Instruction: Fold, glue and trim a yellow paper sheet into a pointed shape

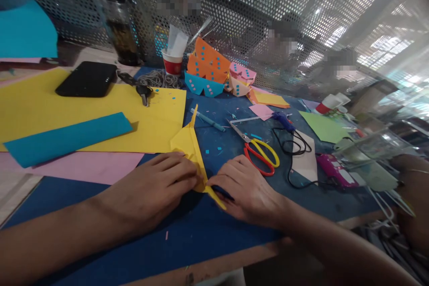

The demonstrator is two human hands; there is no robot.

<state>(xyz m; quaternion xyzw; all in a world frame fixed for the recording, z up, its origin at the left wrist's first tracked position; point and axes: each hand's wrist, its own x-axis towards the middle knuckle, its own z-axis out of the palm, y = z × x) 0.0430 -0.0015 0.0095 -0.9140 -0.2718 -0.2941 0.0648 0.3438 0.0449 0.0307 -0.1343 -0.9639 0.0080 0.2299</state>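
Note:
A yellow folded paper (187,140) lies on the blue tabletop, a narrow upright flap along its right side. My left hand (161,183) is closed over its lower part, pressing it down. With bent fingers my right hand (248,190) grips the narrow strip at the paper's lower right end, near the left fingertips. My right thumb is partly hidden below the hand. Just beyond my right hand are scissors (258,156) with red and yellow handles, their blades partly open. A light-blue pen (210,120) rests beyond the yellow paper.
Yellow sheets (161,129) at left carry a teal paper strip (70,138), a black phone-like device (87,79) and keys (144,94). Orange and blue paper shapes (208,65) stand behind, beside a paper cup (172,63). At right lies a blue glue gun (283,120) with its black cord.

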